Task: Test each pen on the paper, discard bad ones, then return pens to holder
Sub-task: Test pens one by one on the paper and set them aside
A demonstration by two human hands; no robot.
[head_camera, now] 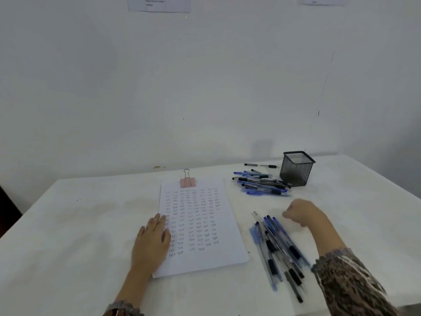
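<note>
- Your left hand (151, 240) lies flat on the left edge of the paper (205, 224). Its fingers (157, 222) are straight and pressed together, pointing toward the far edge of the worktop (79, 224).
- The paper sits mid-worktop, covered in rows of small written test marks. A pink binder clip (188, 182) clamps its far edge.
- Your right hand (303, 213) hovers to the right of the paper, just beyond the far end of the near pile of pens (278, 249). Its fingers (288, 214) are curled inward, knuckles up. The hand is blurred, so you cannot tell whether they pinch anything.
- The near pile, of blue and black pens, lies toward the front right edge of the worktop, between the paper and your patterned sleeve (348, 281). The pens' far tips are just beside your curled fingers.
- A second pile of pens (262, 184) lies toward the far right, touching the base of the black mesh holder (296, 169), which stands upright near the far edge.
- One black pen (260, 165) lies alone behind that pile, just left of the holder.
</note>
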